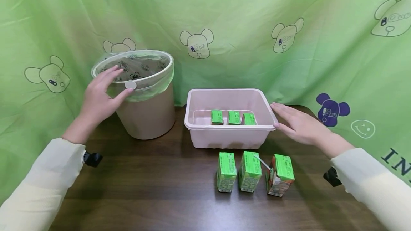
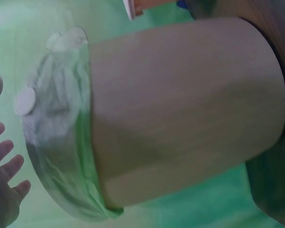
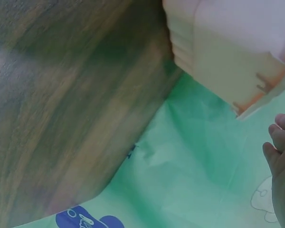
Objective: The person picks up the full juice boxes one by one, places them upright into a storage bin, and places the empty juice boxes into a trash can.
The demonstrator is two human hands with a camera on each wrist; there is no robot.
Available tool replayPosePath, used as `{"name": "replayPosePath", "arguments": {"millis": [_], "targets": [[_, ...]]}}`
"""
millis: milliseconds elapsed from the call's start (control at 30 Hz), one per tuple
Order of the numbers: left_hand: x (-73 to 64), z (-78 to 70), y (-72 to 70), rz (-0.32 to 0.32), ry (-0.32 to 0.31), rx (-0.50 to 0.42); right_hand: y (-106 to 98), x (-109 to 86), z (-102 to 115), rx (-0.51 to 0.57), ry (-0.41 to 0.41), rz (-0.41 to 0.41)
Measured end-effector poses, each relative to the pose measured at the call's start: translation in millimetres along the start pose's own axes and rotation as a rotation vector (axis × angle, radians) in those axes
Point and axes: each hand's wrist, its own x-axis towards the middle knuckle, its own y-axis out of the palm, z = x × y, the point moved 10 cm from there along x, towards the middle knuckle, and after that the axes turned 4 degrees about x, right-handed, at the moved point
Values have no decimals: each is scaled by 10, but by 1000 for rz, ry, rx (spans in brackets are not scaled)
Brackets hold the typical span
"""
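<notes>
My left hand (image 1: 100,97) hovers at the near left rim of a beige trash bin (image 1: 149,118), fingers spread and holding nothing. A thin green bag (image 2: 61,142) lines the bin and folds over its rim. Beside the right end of a pale pink plastic tub (image 1: 228,137) is my right hand (image 1: 300,126), its fingers extended; whether they touch the rim, I cannot tell. Inside the tub stand three green-topped drink cartons (image 1: 234,117). In front of it are a left carton (image 1: 226,172), a middle carton (image 1: 250,171) and a right carton (image 1: 280,175), turned at an angle.
A white straw (image 1: 262,161) slants between the middle and right cartons. Everything stands on a dark wooden table (image 1: 154,191). Behind it hangs a green curtain (image 1: 231,13) with printed bear heads. The bin stands left of the tub, a small gap between them.
</notes>
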Motion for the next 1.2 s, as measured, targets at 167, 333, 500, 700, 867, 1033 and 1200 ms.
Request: {"name": "replayPosePath", "arguments": {"millis": [167, 333, 500, 700, 867, 1033, 1200], "targets": [[-34, 106, 1, -9, 9, 51, -117, -60, 5, 41, 39, -68], [-64, 204, 35, -13, 25, 95, -199, -126, 47, 67, 32, -110], [-76, 280, 105, 17, 20, 140, -251, -205, 74, 93, 60, -141], [-78, 338, 179, 60, -6, 170, -248, -314, 115, 110, 89, -140], [-93, 368, 214, 72, -5, 200, -225, -421, 145, 130, 74, -148], [-97, 406, 239, 51, 8, 212, -208, -524, 197, 150, 8, -183], [-98, 385, 219, -11, 26, 207, -167, -619, 252, 192, -53, -208]]}}
